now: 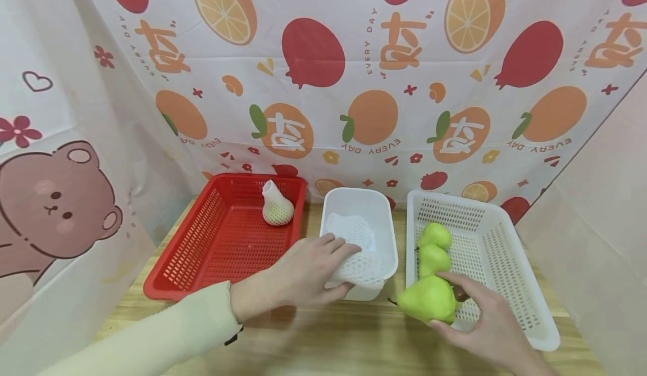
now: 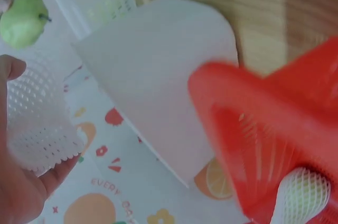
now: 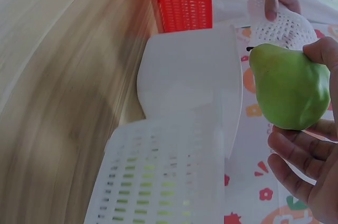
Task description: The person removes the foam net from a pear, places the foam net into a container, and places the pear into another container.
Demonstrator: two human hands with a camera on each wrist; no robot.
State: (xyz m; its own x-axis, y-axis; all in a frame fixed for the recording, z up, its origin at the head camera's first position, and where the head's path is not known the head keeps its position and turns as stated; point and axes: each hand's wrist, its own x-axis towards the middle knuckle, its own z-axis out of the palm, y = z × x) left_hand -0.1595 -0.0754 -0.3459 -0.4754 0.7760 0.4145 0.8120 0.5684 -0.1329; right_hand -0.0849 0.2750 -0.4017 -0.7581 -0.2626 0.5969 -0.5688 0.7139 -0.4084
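My left hand (image 1: 308, 269) holds a white foam net sleeve (image 2: 39, 115) over the near part of a white plastic bin (image 1: 389, 241). In the left wrist view the sleeve is spread, with the thumb at one end and a finger at its toothed rim. A green pear (image 1: 428, 298) is gripped between the thumb and fingers of my right hand (image 1: 487, 322), above the near left corner of a white slotted basket (image 1: 510, 252). Its dark stem points left, toward the sleeve. More foam netting (image 1: 349, 227) shows inside the bin.
Two more green pears, one farther back (image 1: 436, 235) and one nearer (image 1: 434, 259), lie along the white basket's left side. On the left stands a red basket (image 1: 227, 247) with a net-wrapped pear (image 1: 278, 207) at its back right. A fruit-print curtain (image 1: 323, 112) hangs behind the wooden table (image 1: 313, 336).
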